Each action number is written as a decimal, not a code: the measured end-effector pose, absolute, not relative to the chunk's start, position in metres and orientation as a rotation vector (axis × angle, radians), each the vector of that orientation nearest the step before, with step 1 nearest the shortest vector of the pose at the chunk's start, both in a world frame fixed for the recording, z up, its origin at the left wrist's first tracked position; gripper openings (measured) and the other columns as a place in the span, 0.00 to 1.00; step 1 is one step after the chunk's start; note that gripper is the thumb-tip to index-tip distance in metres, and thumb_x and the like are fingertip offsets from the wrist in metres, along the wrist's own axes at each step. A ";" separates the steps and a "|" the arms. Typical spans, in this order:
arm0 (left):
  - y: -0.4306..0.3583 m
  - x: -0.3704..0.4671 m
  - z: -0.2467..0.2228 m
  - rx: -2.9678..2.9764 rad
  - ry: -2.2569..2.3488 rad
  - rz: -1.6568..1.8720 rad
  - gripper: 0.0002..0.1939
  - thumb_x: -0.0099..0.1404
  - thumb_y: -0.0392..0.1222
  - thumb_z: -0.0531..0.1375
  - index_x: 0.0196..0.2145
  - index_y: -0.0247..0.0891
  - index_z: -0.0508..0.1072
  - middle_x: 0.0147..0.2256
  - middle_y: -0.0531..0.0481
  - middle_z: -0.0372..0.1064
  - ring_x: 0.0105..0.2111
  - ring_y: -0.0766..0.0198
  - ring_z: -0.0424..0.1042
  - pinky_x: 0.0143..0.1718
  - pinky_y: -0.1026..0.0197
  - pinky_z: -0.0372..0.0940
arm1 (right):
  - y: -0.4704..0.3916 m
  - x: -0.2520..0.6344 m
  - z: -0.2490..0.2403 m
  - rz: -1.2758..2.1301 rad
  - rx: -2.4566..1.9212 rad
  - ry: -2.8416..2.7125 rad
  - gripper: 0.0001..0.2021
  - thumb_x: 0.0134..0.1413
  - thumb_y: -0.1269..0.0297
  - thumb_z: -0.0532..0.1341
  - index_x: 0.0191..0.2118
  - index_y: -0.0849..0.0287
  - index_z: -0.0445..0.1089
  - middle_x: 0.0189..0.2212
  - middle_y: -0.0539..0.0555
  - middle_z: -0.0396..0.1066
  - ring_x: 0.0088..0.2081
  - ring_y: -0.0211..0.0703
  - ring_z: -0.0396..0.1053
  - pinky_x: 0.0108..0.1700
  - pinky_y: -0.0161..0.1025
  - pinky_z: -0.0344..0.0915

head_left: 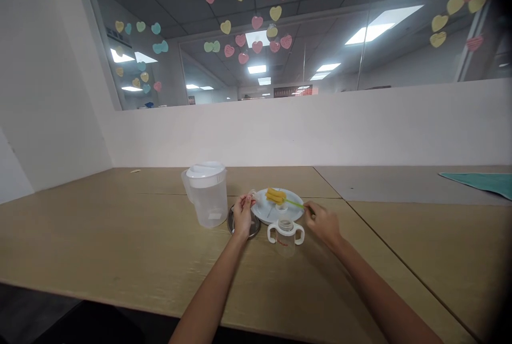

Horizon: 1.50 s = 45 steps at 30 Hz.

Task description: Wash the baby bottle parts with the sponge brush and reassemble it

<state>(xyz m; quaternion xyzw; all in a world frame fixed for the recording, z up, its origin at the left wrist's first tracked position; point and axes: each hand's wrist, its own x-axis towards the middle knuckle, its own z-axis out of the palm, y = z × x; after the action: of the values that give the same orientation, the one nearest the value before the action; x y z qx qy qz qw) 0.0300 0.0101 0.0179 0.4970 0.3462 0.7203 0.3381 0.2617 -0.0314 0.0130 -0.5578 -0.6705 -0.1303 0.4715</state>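
My right hand (323,221) is closed round the thin green handle of a bottle brush with a yellow sponge head (275,195). The sponge is over a pale round plate (295,198), where a small whitish ring-shaped part (281,207) sits. In my left hand (242,215), pinched between the fingertips, is a small clear piece (253,194) too small to name surely. Just in front of the plate stands an open clear baby bottle (285,242) with two white handles. Under my left hand, partly hidden, lies a round dark metal dish (254,231).
A translucent pitcher with a white lid (211,202) stands left of my left hand. The wooden table (120,248) has seams between its panels. A green cloth (482,183) lies at the far right. Behind rises a white wall (296,133) below a window with heart-shaped notes.
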 end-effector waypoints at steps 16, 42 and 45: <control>0.000 0.025 0.020 1.729 1.140 1.920 0.14 0.63 0.51 0.52 0.37 0.38 0.67 0.38 0.47 0.67 0.38 0.64 0.69 0.42 0.62 0.65 | -0.031 0.261 0.025 0.449 -1.001 -1.475 0.07 0.43 0.63 0.57 0.27 0.59 0.70 0.21 0.51 0.70 0.24 0.41 0.66 0.28 0.36 0.62; -0.001 0.031 0.022 1.704 1.053 2.058 0.20 0.52 0.44 0.64 0.40 0.39 0.61 0.36 0.49 0.64 0.39 0.65 0.69 0.45 0.59 0.65 | -0.032 0.254 0.029 0.669 -0.904 -1.322 0.09 0.40 0.62 0.60 0.30 0.61 0.71 0.18 0.49 0.68 0.25 0.41 0.66 0.34 0.38 0.61; 0.000 0.031 0.022 1.677 0.997 2.060 0.20 0.52 0.43 0.64 0.40 0.39 0.60 0.36 0.49 0.64 0.39 0.64 0.69 0.46 0.57 0.65 | -0.033 0.254 0.031 0.746 -0.904 -1.287 0.08 0.40 0.62 0.60 0.28 0.61 0.71 0.16 0.48 0.66 0.24 0.40 0.64 0.30 0.37 0.60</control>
<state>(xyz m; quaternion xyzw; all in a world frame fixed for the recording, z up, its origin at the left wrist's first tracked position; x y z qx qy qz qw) 0.0312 -0.0003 0.0218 0.5844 0.3472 0.7176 0.1517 0.2540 -0.0326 0.0312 -0.3972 -0.5653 0.3277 0.6444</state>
